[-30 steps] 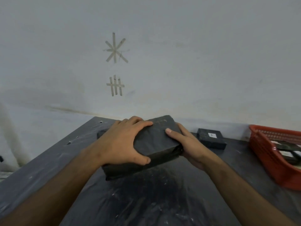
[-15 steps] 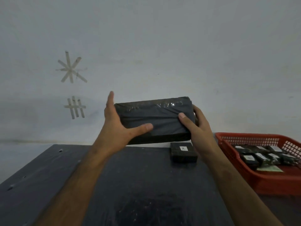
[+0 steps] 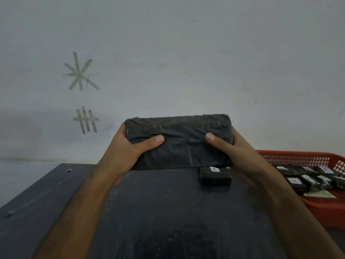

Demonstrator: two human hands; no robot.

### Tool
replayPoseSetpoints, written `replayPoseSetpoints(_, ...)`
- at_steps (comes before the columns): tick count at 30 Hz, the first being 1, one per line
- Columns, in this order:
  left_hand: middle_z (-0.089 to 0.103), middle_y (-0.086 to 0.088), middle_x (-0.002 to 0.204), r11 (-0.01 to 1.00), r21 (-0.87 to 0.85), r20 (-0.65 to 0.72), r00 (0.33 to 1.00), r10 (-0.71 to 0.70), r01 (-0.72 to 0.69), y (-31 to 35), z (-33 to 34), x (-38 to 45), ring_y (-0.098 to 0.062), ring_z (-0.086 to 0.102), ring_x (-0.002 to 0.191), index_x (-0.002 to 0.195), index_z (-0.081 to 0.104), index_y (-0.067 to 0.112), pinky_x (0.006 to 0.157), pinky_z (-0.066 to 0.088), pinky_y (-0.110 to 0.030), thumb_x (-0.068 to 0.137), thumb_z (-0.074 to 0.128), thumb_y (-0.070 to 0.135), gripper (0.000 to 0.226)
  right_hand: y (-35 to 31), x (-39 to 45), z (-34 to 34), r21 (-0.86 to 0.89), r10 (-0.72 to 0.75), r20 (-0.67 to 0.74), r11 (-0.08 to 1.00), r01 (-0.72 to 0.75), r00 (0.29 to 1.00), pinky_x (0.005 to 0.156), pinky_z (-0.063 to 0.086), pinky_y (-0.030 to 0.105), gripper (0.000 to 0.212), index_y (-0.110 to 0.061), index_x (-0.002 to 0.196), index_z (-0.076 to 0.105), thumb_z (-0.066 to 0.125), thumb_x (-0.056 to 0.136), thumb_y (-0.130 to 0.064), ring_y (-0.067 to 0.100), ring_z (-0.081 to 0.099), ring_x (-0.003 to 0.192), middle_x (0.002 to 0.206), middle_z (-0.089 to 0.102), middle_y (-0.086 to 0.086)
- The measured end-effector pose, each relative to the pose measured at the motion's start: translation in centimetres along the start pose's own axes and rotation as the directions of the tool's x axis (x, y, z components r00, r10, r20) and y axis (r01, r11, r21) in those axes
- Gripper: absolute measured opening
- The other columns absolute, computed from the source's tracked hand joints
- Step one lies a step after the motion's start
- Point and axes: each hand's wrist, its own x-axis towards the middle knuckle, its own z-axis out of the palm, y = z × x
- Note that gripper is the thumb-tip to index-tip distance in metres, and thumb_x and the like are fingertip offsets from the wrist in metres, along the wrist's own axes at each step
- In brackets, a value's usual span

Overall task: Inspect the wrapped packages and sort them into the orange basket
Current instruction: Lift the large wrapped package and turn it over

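Observation:
A large package wrapped in black plastic [image 3: 183, 146] is held up above the dark table, its broad face tilted toward me. My left hand [image 3: 128, 150] grips its left end, thumb across the front. My right hand [image 3: 235, 150] grips the right end the same way. Below it a small black package [image 3: 214, 177] with a white "A" label lies on the table, partly hidden by the large one. The orange basket [image 3: 298, 159] stands at the right and holds several small black labelled packages [image 3: 309, 181].
The dark table [image 3: 168, 212] runs from the front to a pale wall [image 3: 186, 53]. Tape marks [image 3: 80, 73] are stuck on the wall at the left. The basket reaches past the frame's right edge.
The package has been lifted off the table and held up in front of me. In the last half second it has dropped slightly and both thumbs have settled on its front face.

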Motion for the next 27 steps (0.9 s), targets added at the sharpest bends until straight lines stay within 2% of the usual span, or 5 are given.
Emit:
replayPoseSetpoints(10, 0.064, 0.013, 0.136, 0.991, 0.107, -0.034, 0.995, 0.089, -0.085, 0.2, 0.7, -0.8, -0.008, 0.064, 0.122, 0.158, 0.034, 0.036, 0.112, 0.049, -0.036, 0.055, 0.094, 0.062, 0.121, 0.2, 0.0, 0.2, -0.138, -0.08, -0.086, 0.988, 0.067, 0.993, 0.102, 0.059, 0.038, 0.081, -0.022, 0.141, 0.056, 0.095, 0.071, -0.035, 0.017, 0.072, 0.12, 0.129, 0.075, -0.002)
replayPoseSetpoints(15, 0.06, 0.015, 0.137, 0.983, 0.08, -0.055, 0.984, 0.167, -0.163, 1.0, 0.6, -1.0, 0.008, 0.06, 0.112, 0.16, 0.029, 0.04, 0.087, 0.051, -0.011, 0.056, 0.089, 0.045, 0.12, -1.2, -0.5, 0.1, -0.282, -0.029, -0.069, 0.959, 0.009, 0.997, 0.105, 0.052, 0.018, 0.115, -0.041, 0.162, 0.024, 0.087, 0.068, -0.058, -0.008, 0.061, 0.122, 0.137, 0.06, -0.025)
replayPoseSetpoints(18, 0.052, 0.02, 0.141, 0.964, 0.05, -0.026, 0.965, 0.262, -0.261, 1.2, 0.4, -1.3, 0.011, 0.062, 0.114, 0.159, 0.027, 0.043, 0.082, 0.054, -0.004, 0.055, 0.092, 0.03, 0.123, -1.3, -0.5, 0.3, -0.041, 0.037, -0.018, 0.998, -0.037, 0.999, 0.111, 0.052, 0.039, 0.089, -0.038, 0.148, 0.053, 0.067, 0.073, -0.084, 0.01, 0.066, 0.128, 0.14, 0.069, -0.009)
replayPoseSetpoints(22, 0.045, 0.039, 0.14, 0.928, 0.046, 0.073, 0.927, 0.367, -0.37, 0.9, 0.5, -1.4, 0.017, 0.054, 0.126, 0.157, 0.027, 0.044, 0.096, 0.052, -0.009, 0.055, 0.094, 0.016, 0.125, -1.7, -0.6, 1.3, 0.303, 0.202, -0.059, 0.937, -0.175, 0.978, 0.116, 0.046, 0.048, 0.056, -0.025, 0.13, 0.072, 0.047, 0.1, -0.065, 0.022, 0.073, 0.122, 0.128, 0.078, 0.0)
replayPoseSetpoints(27, 0.037, 0.034, 0.151, 0.921, 0.054, 0.139, 0.916, 0.377, -0.387, 0.8, 0.3, -1.3, 0.02, 0.05, 0.128, 0.159, 0.022, 0.041, 0.098, 0.048, -0.005, 0.059, 0.092, 0.01, 0.127, -1.5, -0.6, 0.5, 0.365, 0.294, -0.046, 0.894, -0.258, 0.955, 0.111, 0.05, 0.053, 0.038, -0.016, 0.118, 0.077, 0.058, 0.101, -0.044, 0.029, 0.074, 0.114, 0.123, 0.079, 0.011)
